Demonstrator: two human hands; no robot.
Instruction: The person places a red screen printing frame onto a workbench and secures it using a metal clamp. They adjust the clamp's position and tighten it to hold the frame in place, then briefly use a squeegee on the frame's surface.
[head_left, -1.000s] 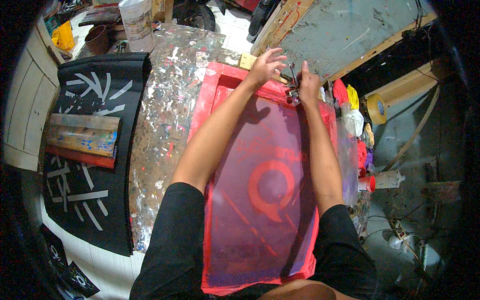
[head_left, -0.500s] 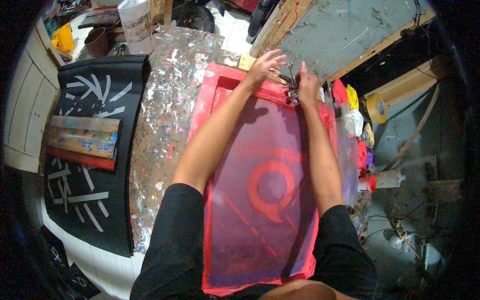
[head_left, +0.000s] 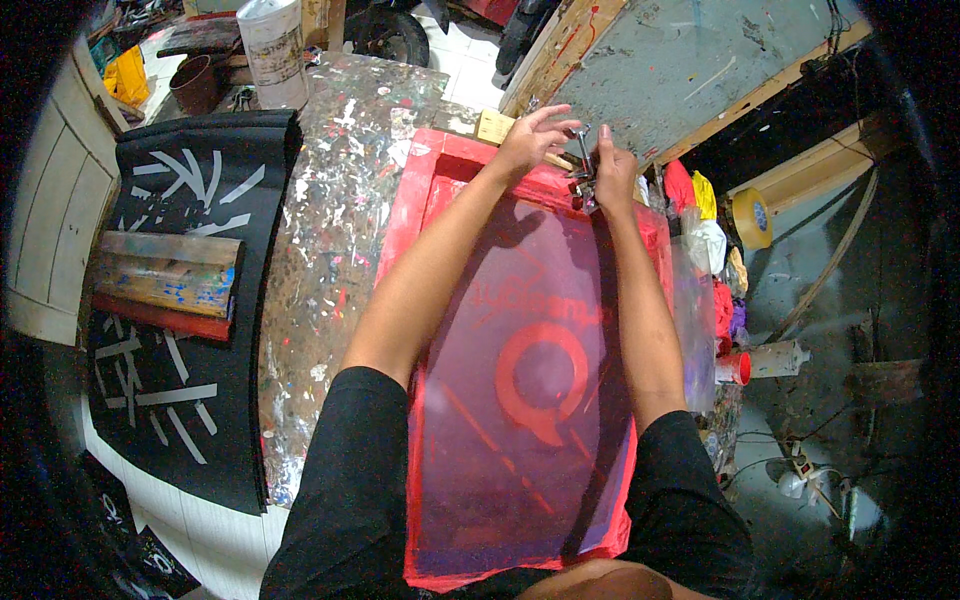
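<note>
A red-framed printing screen [head_left: 420,190] with a purple mesh and a round red design lies on the paint-spattered table [head_left: 330,230] in front of me. A metal clamp [head_left: 583,170] sits on the frame's far edge. My left hand [head_left: 528,140] rests at the far edge, fingers spread, just left of the clamp. My right hand [head_left: 615,175] is closed around the clamp's body. Both forearms stretch over the mesh.
A black cloth with white strokes [head_left: 190,300] lies left, with a wooden squeegee [head_left: 165,285] on it. A white bucket [head_left: 272,40] and brown pot [head_left: 195,85] stand far left. Rags [head_left: 700,215], a tape roll [head_left: 752,218] and a red-capped bottle [head_left: 765,362] sit right.
Both hands stay at the clamp on the frame's far edge; the left fingers have shifted slightly. Nothing else moved.
</note>
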